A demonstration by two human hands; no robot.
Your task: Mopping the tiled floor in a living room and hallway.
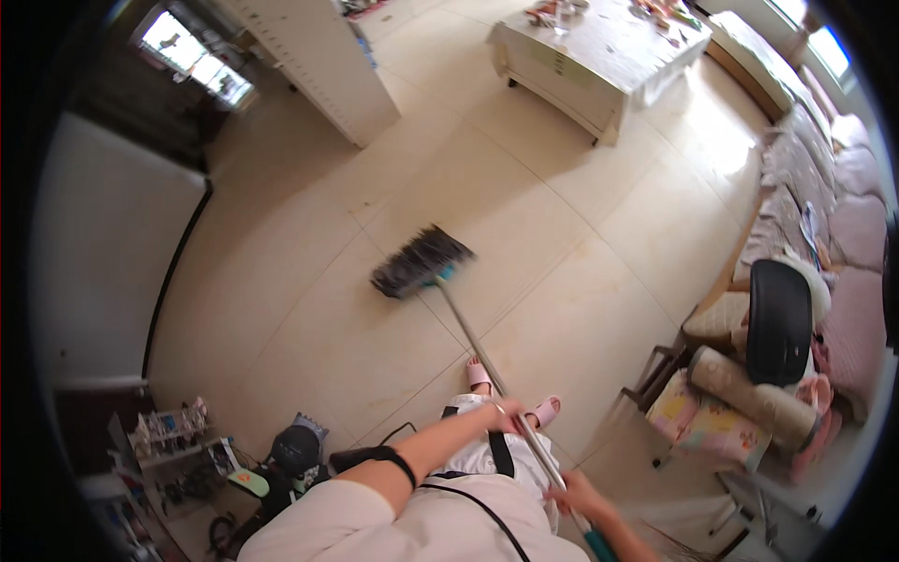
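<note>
A broom (464, 323) slants across the middle, its metal handle running from the lower right up to a dark-bristled head. The bristles, slightly blurred, are over the tiled floor, and a teal piece joins them to the handle. My left hand (507, 415) is wrapped round the handle partway along it. Lower down, near its teal end grip (597, 543), my right hand (579, 498) also closes round the handle. My feet, in pink slippers (478, 372), stand on either side of the handle.
A cloth-covered table (571, 70) with items on it stands at the far right. Along the right run a sofa (852, 300), a chair with a rolled mat (749, 398) and a black backrest. A white partition (318, 70) stands far left; a cluttered shelf (173, 436) and bags are near left.
</note>
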